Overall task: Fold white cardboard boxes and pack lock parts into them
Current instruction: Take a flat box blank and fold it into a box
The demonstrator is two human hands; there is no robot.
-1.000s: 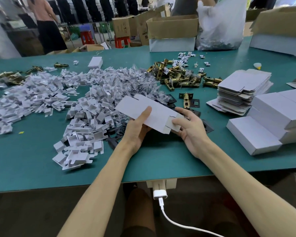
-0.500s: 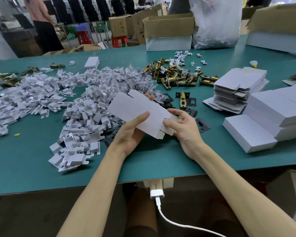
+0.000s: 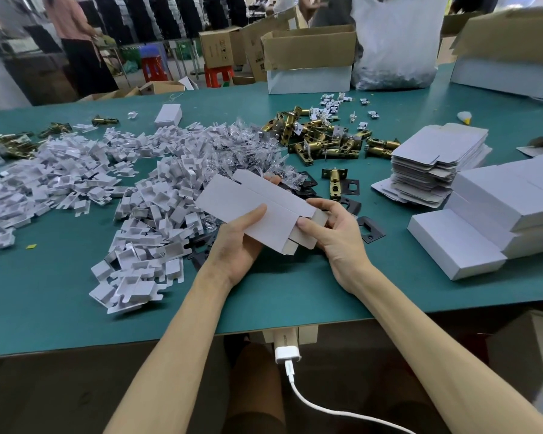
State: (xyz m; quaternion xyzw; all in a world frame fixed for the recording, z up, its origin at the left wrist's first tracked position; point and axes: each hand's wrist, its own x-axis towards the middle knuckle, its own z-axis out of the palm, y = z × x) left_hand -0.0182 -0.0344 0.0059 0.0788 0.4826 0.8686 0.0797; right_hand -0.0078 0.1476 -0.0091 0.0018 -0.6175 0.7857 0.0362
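Left hand (image 3: 235, 242) gripped white cardboard box (image 3: 257, 202); right hand (image 3: 339, 233) fingers (image 3: 314, 228) pinched end flap (image 3: 306, 243). Risk: skewed push could crease end flap, miss tuck; loose left grip could collapse box

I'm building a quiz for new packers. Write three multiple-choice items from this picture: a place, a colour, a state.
1. Where is the stack of flat box blanks? A) left of both hands B) right of both hands C) under the table
2. What colour is the table top? A) red B) yellow C) teal green
3. The white box held by the left hand and right hand is: A) sealed shut B) part-folded, end flap open C) torn in two
Answers: 1 B, it sits to the right of the right hand; 2 C, teal shows around the parts; 3 B, a loose end flap sticks out by the right thumb.
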